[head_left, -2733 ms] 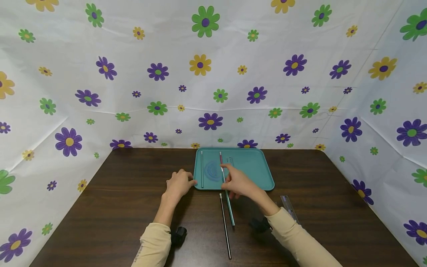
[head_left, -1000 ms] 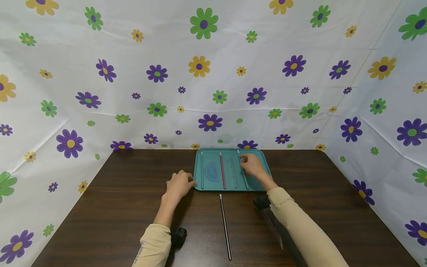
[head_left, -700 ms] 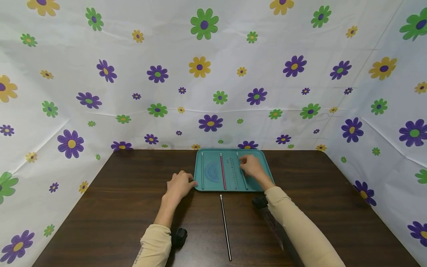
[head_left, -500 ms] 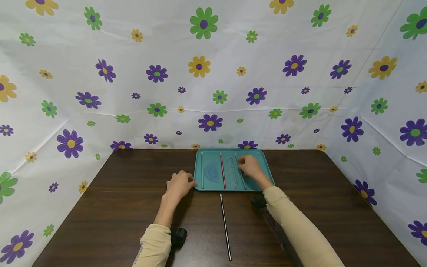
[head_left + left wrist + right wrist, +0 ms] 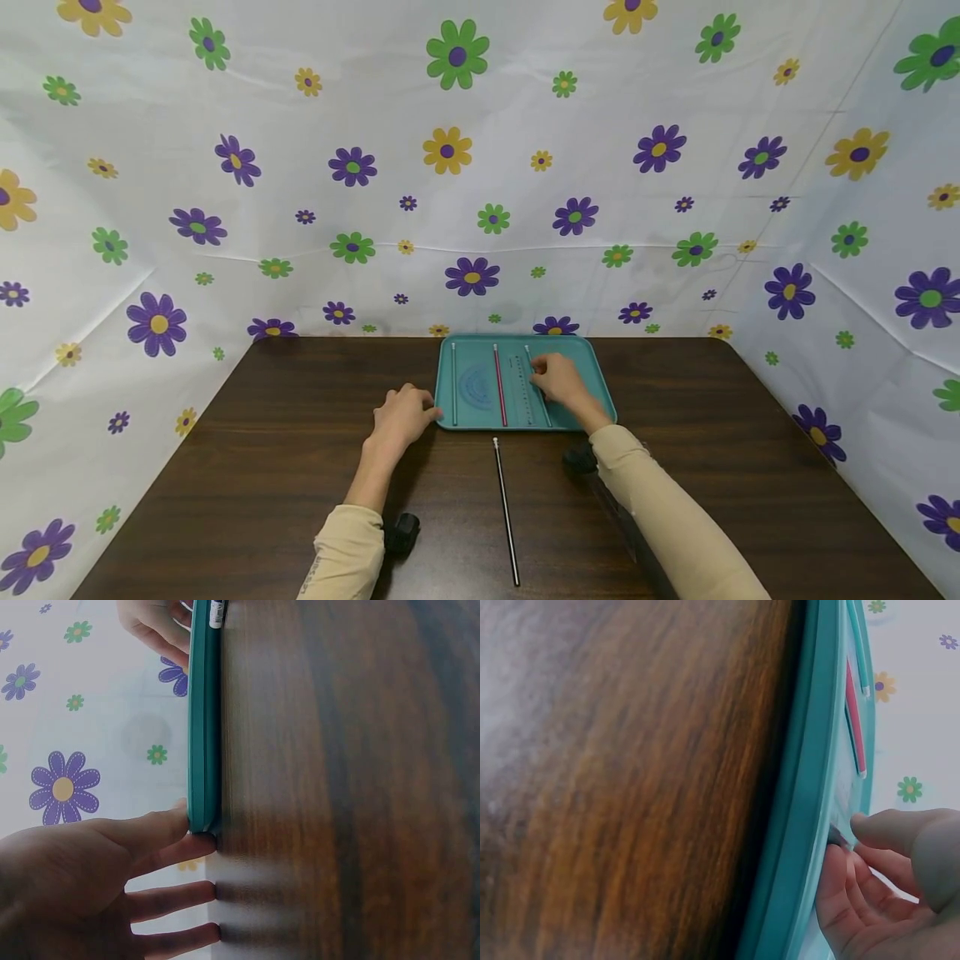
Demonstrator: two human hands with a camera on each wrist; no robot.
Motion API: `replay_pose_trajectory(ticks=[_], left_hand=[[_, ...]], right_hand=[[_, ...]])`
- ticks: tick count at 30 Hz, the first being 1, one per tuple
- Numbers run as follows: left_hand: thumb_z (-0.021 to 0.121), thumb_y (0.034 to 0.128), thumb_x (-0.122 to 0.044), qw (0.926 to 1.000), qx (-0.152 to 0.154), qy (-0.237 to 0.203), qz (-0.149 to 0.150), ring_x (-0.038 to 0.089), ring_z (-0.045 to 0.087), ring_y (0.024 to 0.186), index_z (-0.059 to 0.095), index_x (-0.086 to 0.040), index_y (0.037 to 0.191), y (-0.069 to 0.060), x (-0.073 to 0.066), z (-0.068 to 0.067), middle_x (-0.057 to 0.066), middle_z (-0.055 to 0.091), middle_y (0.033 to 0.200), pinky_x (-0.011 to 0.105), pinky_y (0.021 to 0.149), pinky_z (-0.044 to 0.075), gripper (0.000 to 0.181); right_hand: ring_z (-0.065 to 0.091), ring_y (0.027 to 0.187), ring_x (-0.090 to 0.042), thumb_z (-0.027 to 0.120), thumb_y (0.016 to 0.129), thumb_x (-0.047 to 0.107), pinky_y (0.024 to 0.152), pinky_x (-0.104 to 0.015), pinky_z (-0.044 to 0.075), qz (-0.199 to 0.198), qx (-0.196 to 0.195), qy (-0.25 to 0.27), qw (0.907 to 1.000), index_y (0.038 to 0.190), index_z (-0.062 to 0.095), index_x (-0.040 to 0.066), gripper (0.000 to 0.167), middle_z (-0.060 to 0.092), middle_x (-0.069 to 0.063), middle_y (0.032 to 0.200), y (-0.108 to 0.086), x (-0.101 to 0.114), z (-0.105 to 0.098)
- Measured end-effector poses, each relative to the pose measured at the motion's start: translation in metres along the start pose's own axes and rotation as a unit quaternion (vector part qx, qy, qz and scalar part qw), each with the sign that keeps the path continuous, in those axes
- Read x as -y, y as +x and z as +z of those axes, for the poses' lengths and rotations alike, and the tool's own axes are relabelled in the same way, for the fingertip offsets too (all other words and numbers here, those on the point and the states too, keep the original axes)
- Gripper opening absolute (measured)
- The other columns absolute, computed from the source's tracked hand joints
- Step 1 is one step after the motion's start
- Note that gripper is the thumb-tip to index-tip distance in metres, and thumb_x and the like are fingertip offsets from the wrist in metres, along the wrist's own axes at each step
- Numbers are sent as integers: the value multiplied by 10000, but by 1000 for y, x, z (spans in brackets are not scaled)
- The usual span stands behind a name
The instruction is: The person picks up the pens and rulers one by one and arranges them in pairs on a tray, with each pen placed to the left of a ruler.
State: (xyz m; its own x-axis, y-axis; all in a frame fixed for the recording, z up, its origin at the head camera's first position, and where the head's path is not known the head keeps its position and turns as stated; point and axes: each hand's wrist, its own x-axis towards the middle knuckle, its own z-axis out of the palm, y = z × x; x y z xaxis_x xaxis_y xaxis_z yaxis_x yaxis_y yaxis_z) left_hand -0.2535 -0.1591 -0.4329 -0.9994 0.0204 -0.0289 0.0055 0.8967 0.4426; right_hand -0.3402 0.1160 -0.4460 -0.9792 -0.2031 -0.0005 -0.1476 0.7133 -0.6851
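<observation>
Flowered cloth [image 5: 420, 108] behind a dark wood table [image 5: 300, 400]; my right hand [image 5: 560, 379] pinches a teal pencil [image 5: 542, 397] on the tray [image 5: 476, 352].
My left hand [image 5: 401, 415] spreads its fingers, thumb touching the tray; left of the pinch lie a clear ruler [image 5: 522, 392], red pencil [image 5: 500, 386], protractor [image 5: 477, 386]; nearer me, a black pencil [image 5: 506, 512].

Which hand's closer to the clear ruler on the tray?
Right. The right hand is just to the right of the ruler; the left hand is at the tray's near left corner.
</observation>
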Motion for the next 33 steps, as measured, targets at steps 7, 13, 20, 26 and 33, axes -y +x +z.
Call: replay_pose_trajectory(ticks=[7,13,20,26,33], left_hand=[[691,937,-322,10000,19,-38,8,452,494,1220,730,-91,1153,0,1,1,183,598,1274,716,965,390,319],[688,937,-332,10000,-1,-12,6,456,487,1227,729,-96,1152,2,3,1,185,594,1275,727,975,378,321],[690,937,-329,10000,26,4,12,460,489,1220,722,-88,1172,1,3,0,189,594,1276,731,973,377,339],[681,943,-330,9999,20,-80,-57,461,475,1250,715,-80,1191,0,3,0,190,584,1306,741,993,355,353],[683,943,-323,9999,49,-88,-33,466,476,1248,719,-82,1179,1,2,1,192,587,1291,752,1002,338,340]], right_hand=[[662,889,-289,618,951,104,706,-369,575,-134,-118,-175,9997,1355,558,-64,442,648,-224,1153,-5,1,-2],[592,1023,-329,624,944,139,827,-465,527,-280,-291,-370,9985,1353,565,-44,452,600,-234,1209,-15,7,-7],[580,1081,-358,639,949,172,874,-501,519,-519,-184,-347,9979,1371,547,-38,481,583,-242,1235,-31,10,-18],[610,1055,-361,659,941,176,844,-493,527,-822,-24,-420,9957,1367,550,-42,491,605,-236,1211,-41,7,-25],[634,1010,-344,691,930,203,841,-497,540,-877,-52,-751,9933,1360,567,-19,500,631,-209,1184,-56,-1,-29]])
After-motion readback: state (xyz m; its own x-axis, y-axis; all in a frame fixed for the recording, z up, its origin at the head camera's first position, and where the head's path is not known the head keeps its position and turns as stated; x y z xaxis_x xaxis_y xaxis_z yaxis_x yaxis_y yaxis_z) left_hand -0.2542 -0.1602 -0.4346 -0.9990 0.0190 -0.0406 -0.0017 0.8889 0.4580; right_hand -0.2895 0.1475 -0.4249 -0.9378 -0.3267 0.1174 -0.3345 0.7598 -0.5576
